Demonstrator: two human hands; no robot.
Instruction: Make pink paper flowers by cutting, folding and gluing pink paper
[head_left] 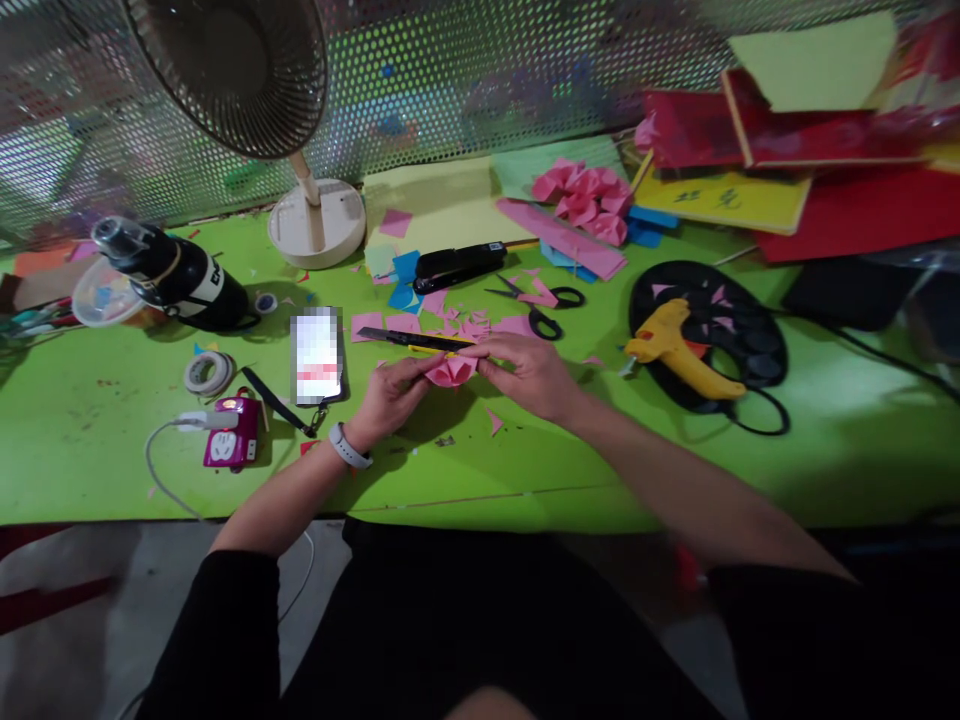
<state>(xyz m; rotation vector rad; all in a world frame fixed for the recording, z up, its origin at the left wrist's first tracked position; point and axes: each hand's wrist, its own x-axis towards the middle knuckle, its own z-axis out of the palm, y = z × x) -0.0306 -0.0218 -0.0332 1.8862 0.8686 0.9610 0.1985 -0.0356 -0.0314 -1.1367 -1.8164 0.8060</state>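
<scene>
A small folded pink paper flower [452, 371] is held between my two hands over the near middle of the green table. My left hand [391, 397] is closed on its left edge, thumb and fingers pinched together. On the opposite side, my right hand [527, 372] pinches the flower's right edge. Just behind it is a black and yellow box cutter [409, 340], its blade pointing left. The cutter's handle end passes close to my right fingertips; whether they touch it I cannot tell. Pink paper scraps [459, 324] and black-handled scissors [545, 299] are beyond.
A black stapler [459, 266] and a bunch of pink paper flowers [585, 195] lie farther back. At right, a yellow glue gun [684, 350] rests on a black palette [765, 350]. Leftward are a phone [318, 355], tape [208, 372], a purple power adapter [231, 432], a bottle [187, 280] and a fan [316, 225].
</scene>
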